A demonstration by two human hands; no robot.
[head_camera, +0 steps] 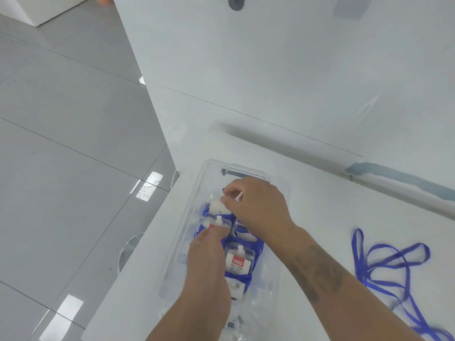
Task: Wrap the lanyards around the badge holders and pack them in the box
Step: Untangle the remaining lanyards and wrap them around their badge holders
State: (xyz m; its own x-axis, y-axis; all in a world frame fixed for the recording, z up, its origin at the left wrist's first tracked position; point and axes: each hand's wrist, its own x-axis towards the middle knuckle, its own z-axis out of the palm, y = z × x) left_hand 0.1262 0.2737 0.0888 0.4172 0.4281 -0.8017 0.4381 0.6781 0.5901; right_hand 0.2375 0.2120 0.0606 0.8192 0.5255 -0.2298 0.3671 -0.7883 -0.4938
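Note:
A clear plastic box (283,200) sits on the white table near its left edge. Inside lie several clear badge holders wound in blue lanyard, one showing a red and white card (237,260). My left hand (209,252) reaches into the box and its fingertips press on a badge holder (218,222) with a red card. My right hand (256,205) is over the far end of the box, its fingers pinching another wrapped badge holder (218,206).
Loose blue lanyards (394,262) lie tangled on the table (320,107) to the right of the box. The table's left edge drops to a grey tiled floor (61,143). A strip of blue tape (398,178) marks the table's seam.

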